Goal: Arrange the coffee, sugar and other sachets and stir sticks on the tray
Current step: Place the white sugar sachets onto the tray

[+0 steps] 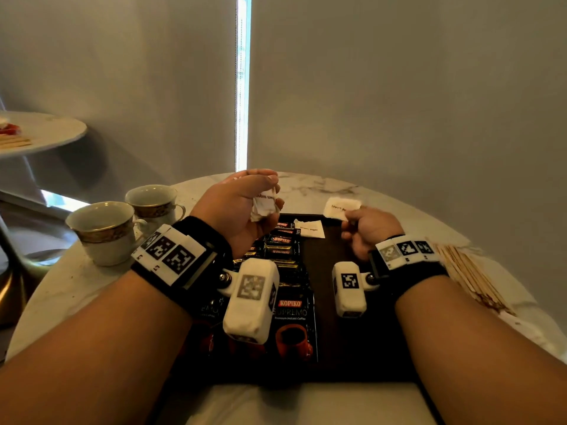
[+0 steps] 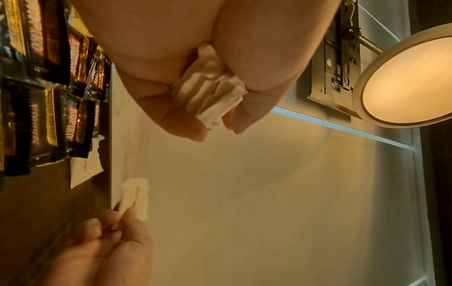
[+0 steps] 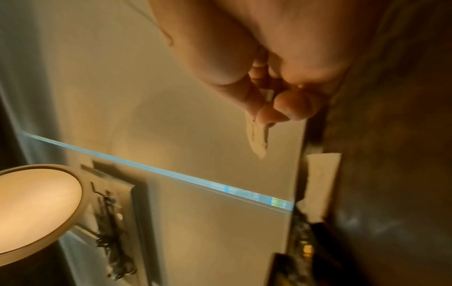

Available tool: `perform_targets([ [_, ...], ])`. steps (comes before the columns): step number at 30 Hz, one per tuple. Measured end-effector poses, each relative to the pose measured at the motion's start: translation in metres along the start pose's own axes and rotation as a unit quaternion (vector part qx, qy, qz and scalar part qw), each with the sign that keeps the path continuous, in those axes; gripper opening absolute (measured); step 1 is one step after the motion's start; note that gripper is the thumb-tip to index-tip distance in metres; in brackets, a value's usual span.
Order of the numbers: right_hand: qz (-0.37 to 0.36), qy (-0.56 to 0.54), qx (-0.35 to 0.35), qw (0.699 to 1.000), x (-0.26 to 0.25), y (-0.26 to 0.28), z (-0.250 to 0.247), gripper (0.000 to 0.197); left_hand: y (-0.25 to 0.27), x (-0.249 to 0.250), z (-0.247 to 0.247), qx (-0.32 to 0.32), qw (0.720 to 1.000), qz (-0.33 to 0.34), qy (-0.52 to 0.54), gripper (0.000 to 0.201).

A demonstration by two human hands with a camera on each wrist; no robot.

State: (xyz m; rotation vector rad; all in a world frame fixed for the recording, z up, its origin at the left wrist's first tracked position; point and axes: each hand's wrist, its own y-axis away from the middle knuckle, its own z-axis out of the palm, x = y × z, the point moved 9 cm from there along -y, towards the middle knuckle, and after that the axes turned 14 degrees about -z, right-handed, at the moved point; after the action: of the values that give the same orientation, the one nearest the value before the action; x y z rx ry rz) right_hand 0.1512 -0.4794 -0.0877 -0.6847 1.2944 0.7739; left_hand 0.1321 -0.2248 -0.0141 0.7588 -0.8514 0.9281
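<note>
A dark wooden tray (image 1: 325, 296) lies on the marble table. Black Kopiko coffee sachets (image 1: 280, 250) fill its left half, with larger Kopiko Supremo packs (image 1: 291, 311) at the front. One white brown-sugar sachet (image 1: 310, 229) lies at the tray's far edge. My left hand (image 1: 245, 207) is raised above the far left of the tray and grips a bunch of white sugar sachets (image 2: 210, 94). My right hand (image 1: 365, 228) pinches a single white sugar sachet (image 1: 341, 207) by its corner above the tray's far right edge; in the right wrist view this sachet (image 3: 258, 139) hangs from the fingertips.
Two gold-rimmed teacups (image 1: 104, 231) stand on the table left of the tray. A bundle of wooden stir sticks (image 1: 472, 274) lies on the table to the right. A second round table (image 1: 40, 133) with a plate stands at the far left. Grey blinds hang behind.
</note>
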Motion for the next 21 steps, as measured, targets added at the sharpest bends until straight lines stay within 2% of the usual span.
perform_targets([
  [3, 0.037, 0.031, 0.014, 0.999, 0.017, -0.005, -0.009, 0.027, 0.0, 0.0, 0.001, -0.002, 1.0, 0.002, 0.004, 0.008],
  [7, 0.066, 0.057, -0.015, 0.996, 0.023, -0.003, -0.011, 0.023, 0.001, 0.0, 0.003, -0.005, 1.0, 0.003, 0.008, 0.01],
  [21, 0.08, 0.137, -0.039, 0.987, 0.028, -0.013, -0.019, 0.031, 0.001, -0.003, 0.004, 0.003, 1.0, 0.004, 0.004, 0.009],
])
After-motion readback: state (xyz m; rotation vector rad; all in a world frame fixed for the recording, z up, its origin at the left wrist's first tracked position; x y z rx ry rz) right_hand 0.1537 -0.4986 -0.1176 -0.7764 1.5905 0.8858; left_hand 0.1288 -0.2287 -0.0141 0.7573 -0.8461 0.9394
